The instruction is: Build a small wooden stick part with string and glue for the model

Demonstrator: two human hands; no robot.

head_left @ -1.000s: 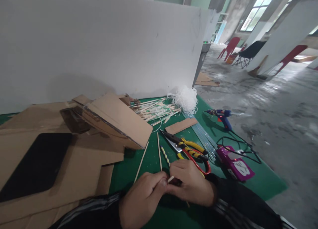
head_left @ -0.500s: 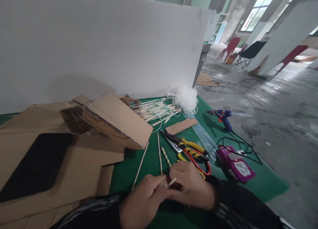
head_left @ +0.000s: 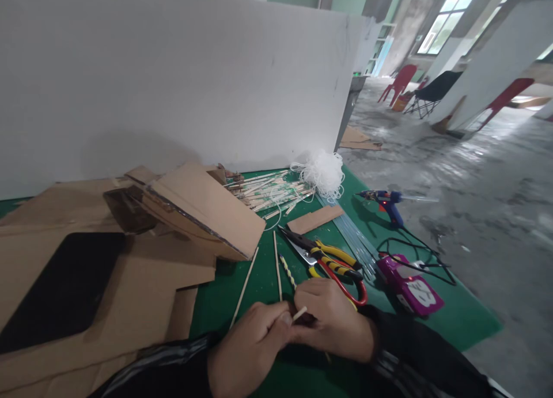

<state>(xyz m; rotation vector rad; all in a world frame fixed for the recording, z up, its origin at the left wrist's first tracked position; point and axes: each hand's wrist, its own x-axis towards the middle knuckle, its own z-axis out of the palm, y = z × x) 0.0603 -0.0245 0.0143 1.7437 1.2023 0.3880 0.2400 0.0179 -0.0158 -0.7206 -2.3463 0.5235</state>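
My left hand [head_left: 253,346] is closed, its thumb pressing on a thin pale wooden stick [head_left: 299,313] whose end pokes out between my hands. Against it, my right hand [head_left: 332,320] is curled shut around the same stick, as far as I can tell; its fingertips are hidden. Just beyond my hands, two loose sticks lie on the green tabletop, one long stick [head_left: 244,287] to the left and another stick [head_left: 277,265] nearer the middle. A twisted drill bit [head_left: 287,271] lies beside them. Black-nosed pliers [head_left: 319,251] with yellow handles rest over red-handled scissors [head_left: 360,294].
Cardboard pieces [head_left: 203,208] and a black flat device [head_left: 64,288] cover the left side. Behind lie a pile of sticks [head_left: 272,192] and tangled white cord [head_left: 322,173]. At right are clear glue sticks [head_left: 354,237], a blue glue gun [head_left: 391,205] and a purple box [head_left: 408,285].
Both hands stay together around the stick, with only a very slight shift. A thin tip now shows faintly below my right hand. Everything on the table lies as before.
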